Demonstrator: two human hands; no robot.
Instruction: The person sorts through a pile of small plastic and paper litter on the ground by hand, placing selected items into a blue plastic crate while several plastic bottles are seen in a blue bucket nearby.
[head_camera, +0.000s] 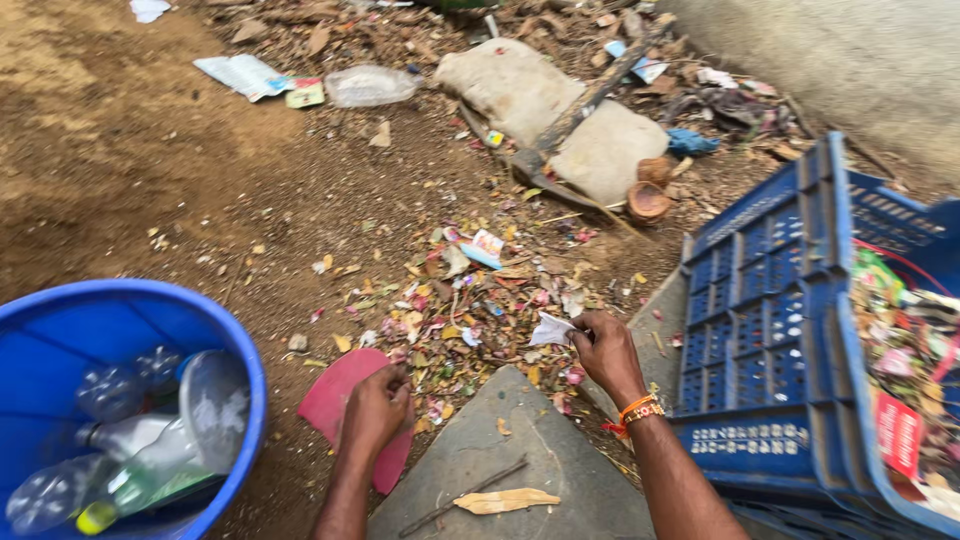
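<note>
Blue plastic frames you, the litter-filled crate (770, 330) at your right and the drum (60, 330) of clear bottles (150, 440) at your left, apparently for sorting. Your left hand (375, 410) grips the pink plastic sheet (335, 400) on the soil; your right hand (605, 350) pinches a white paper scrap (550, 328) above the leaf litter.

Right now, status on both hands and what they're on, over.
Left hand gripping pink flat piece on the dirt. Right hand pinching white paper scrap above petal and leaf litter. Blue crate close on the right, blue tub on the left.
</note>
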